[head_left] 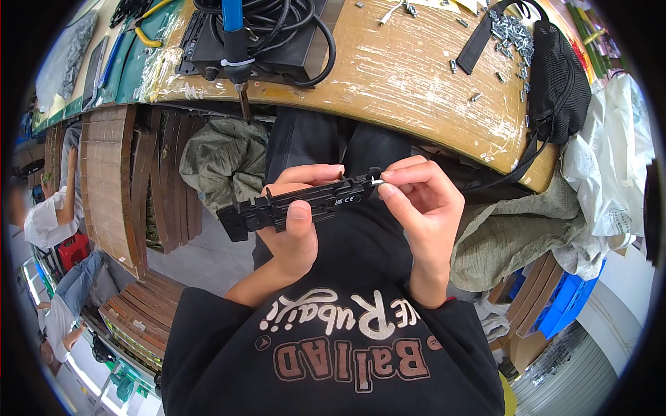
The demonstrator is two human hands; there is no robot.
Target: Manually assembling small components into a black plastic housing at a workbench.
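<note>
Part: long black plastic bracket (298, 204), centre of frame, held in the air over the lap, below the table edge.
Long axis: near level across the frame, left end lower, right end slightly higher; left end pointing to lower left, right end to upper right.
Left hand (295, 222): wrapped round the bracket's middle, thumb pressed on the front face, fingers behind.
Right hand (423, 208): pinched narrow at the bracket's right end, thumb and forefinger closed on a small silvery piece (378, 182) touching that end; too small to name.
Table (402, 76): worn wooden top, curving across the upper frame.
Tool: blue-handled soldering iron (236, 48), upper centre, tip hanging past the table edge, resting on a black stand (277, 55) with coiled black cable.
Loose metal: pile of small silvery screws (512, 31), upper right of table, some strewn about.
Bag: black mesh pouch (558, 76), upper right, strap trailing over the edge; contents not visible.
Crate: blue plastic crate (565, 301), lower right; contents hidden.
Stacks: brown flat boards (111, 173) standing on edge, left of frame.
</note>
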